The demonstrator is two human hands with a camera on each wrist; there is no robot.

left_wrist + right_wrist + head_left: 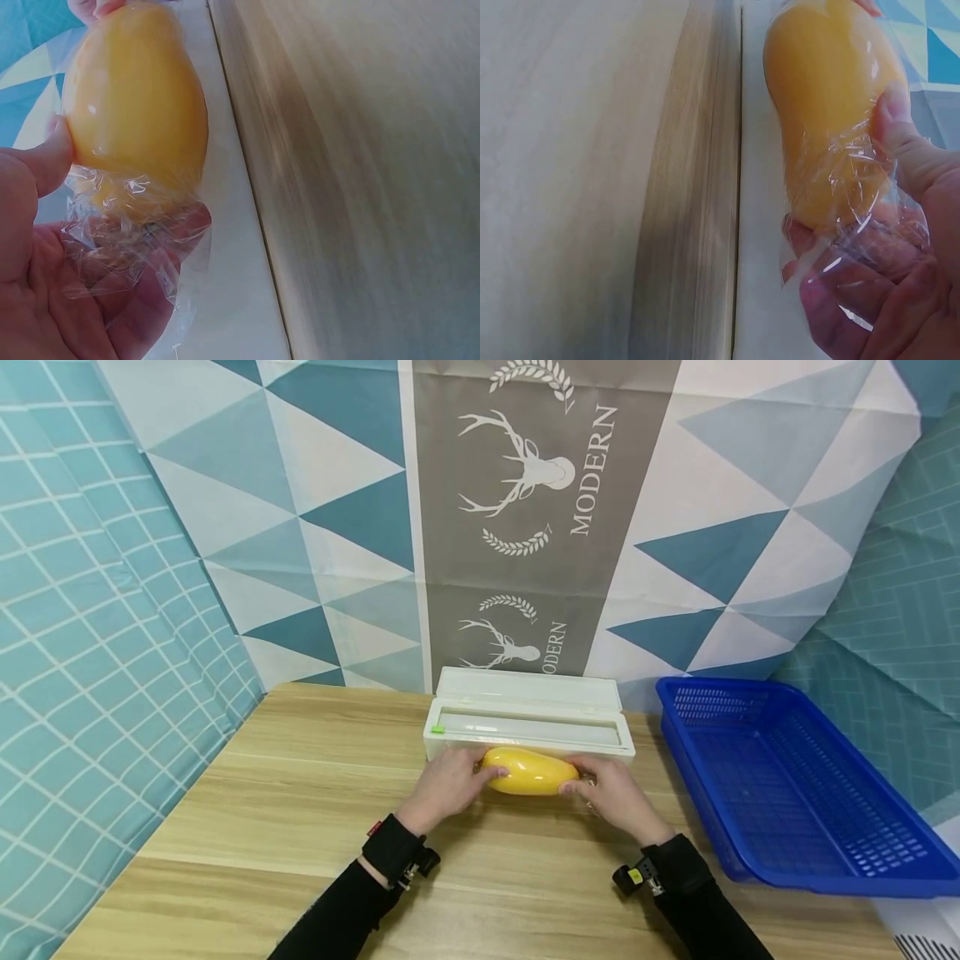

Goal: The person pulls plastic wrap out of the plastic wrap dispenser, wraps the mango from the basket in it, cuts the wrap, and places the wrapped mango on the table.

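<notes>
A smooth, glossy yellow fruit point(528, 772), long and rounded, is held crosswise in front of a white cling film dispenser point(531, 749). My left hand point(450, 783) grips its left end, thumb on the near side and fingers underneath. At the right end, my right hand point(618, 795) grips it the same way. Clear cling film point(124, 232) wraps the fruit and bunches up crinkled in the left palm. More loose film point(855, 240) gathers over the right fingers in the right wrist view. The dispenser's lid point(528, 689) stands raised at the back.
A small green slider point(438, 729) sits at the dispenser's left end. To the right stands a blue plastic basket point(720, 810) with perforated walls. Patterned cloth point(345, 527) hangs behind the wooden table point(300, 777), with teal tiled cloth point(90, 610) at the left.
</notes>
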